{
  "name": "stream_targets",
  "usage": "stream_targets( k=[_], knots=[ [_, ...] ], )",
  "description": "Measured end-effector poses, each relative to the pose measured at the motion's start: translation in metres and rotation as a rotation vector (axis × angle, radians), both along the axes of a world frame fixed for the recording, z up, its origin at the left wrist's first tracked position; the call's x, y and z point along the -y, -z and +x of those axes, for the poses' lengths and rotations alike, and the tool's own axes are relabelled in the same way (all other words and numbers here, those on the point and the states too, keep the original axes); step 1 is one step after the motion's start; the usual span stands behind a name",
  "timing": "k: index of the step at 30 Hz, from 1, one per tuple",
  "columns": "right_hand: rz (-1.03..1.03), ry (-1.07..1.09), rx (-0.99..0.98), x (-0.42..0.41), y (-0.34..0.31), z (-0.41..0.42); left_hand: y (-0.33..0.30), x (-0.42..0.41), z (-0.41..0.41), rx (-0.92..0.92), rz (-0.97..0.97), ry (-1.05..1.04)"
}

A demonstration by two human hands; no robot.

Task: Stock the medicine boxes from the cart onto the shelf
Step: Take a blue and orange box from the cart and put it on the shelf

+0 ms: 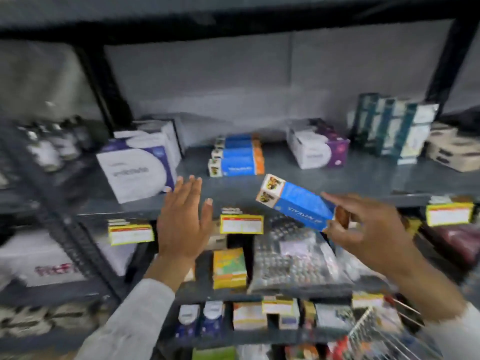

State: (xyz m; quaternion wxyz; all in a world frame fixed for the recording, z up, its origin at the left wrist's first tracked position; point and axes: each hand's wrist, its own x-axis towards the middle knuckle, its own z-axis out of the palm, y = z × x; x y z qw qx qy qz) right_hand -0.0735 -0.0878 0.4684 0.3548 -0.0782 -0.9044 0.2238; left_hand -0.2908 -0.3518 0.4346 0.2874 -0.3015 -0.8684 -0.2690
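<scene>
My right hand [368, 235] grips a blue medicine box [298, 202] with a white pictured end, tilted, in the air just in front of the grey shelf [337, 178]. A stack of matching blue and orange boxes [237, 158] stands on that shelf, up and to the left of the held box. My left hand [183, 219] is flat with fingers spread and holds nothing, at the shelf's front edge, right of a large white and purple box [137, 170]. The wire cart [376, 336] shows at the bottom right corner.
On the same shelf stand a white and purple box [318, 149], tall teal boxes [392, 128] and beige boxes [453, 149] at the right. Yellow price labels [241, 224] hang on the shelf edge. Lower shelves hold blister packs [293, 258] and small boxes. Bottles [49, 146] sit at left.
</scene>
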Motion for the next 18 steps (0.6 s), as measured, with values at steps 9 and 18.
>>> stream_targets(
  k=[9, 18],
  knots=[
    [0.052, -0.104, 0.215, 0.018, -0.029, -0.157, 0.02, 0.016, -0.044, 0.026, -0.165, -0.03],
    [0.021, -0.174, 0.352, 0.015, -0.017, -0.161, 0.026, 0.012, -0.048, 0.05, -0.104, -0.048]
  ],
)
